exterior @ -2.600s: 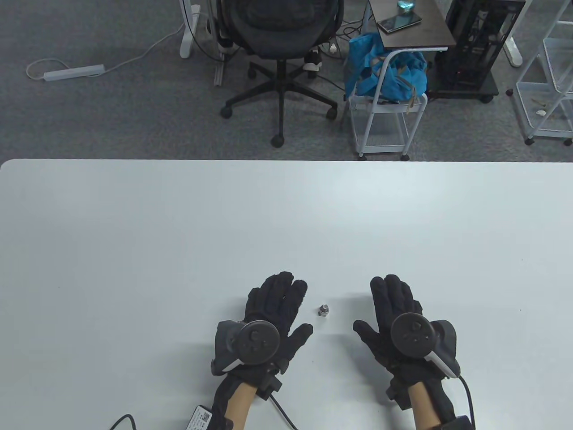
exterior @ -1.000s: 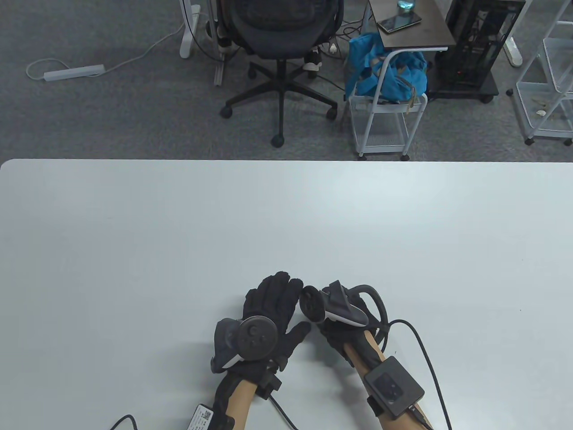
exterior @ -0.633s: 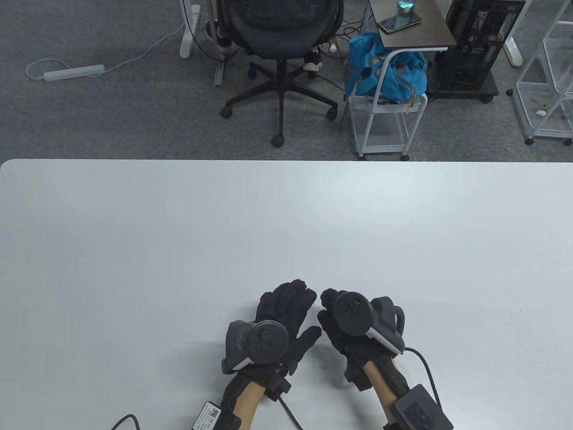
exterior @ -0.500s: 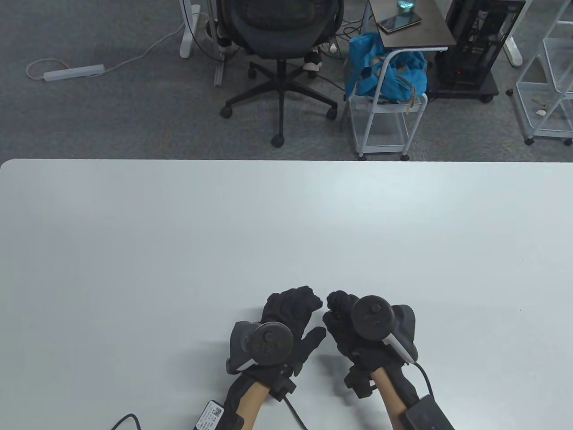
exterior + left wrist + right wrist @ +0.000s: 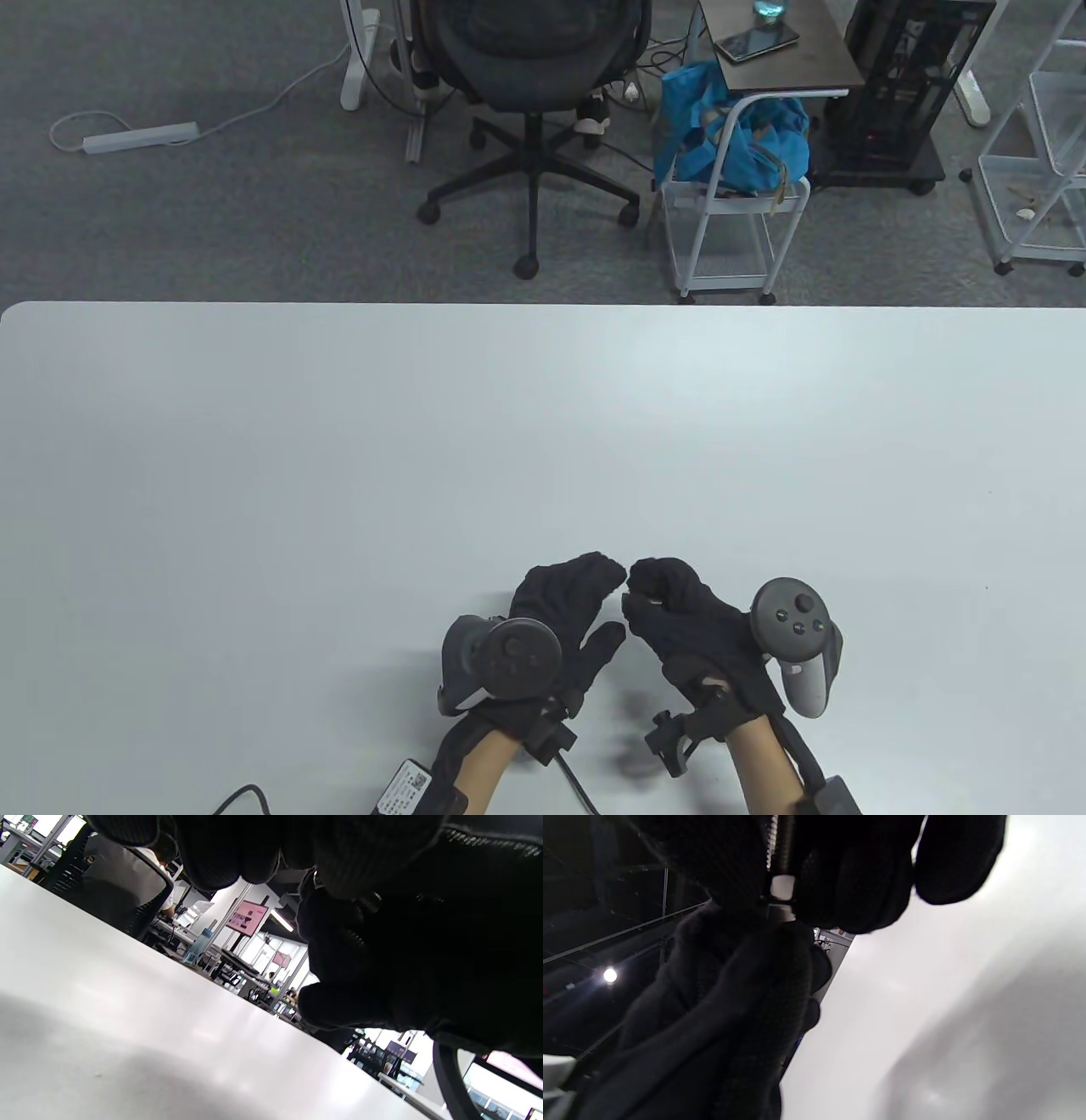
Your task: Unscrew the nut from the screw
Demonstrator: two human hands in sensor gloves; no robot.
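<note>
Both gloved hands are raised just above the white table [image 5: 543, 424], fingertips meeting at the near middle. In the table view the screw and nut are hidden between my left hand [image 5: 598, 581] and right hand [image 5: 657, 581]. In the right wrist view the threaded screw [image 5: 773, 838] shows pinched between my right hand's fingers [image 5: 852, 878]. A bright metal piece, apparently the nut [image 5: 782, 887], sits at its lower end, where my left hand's fingers [image 5: 734, 976] close on it. The left wrist view shows only dark curled fingers [image 5: 237, 853] against the right glove [image 5: 352, 942].
The table's far edge runs across the middle of the table view. Beyond it on the floor stand an office chair [image 5: 530, 76], a white trolley with a blue bag [image 5: 730, 144] and white shelving [image 5: 1044, 153]. Cables trail from both wrists at the near edge.
The screw with its nut stood on the table between my flat hands. My right hand picked it up and turned back over; my left hand lifted and its fingers curled onto it.
</note>
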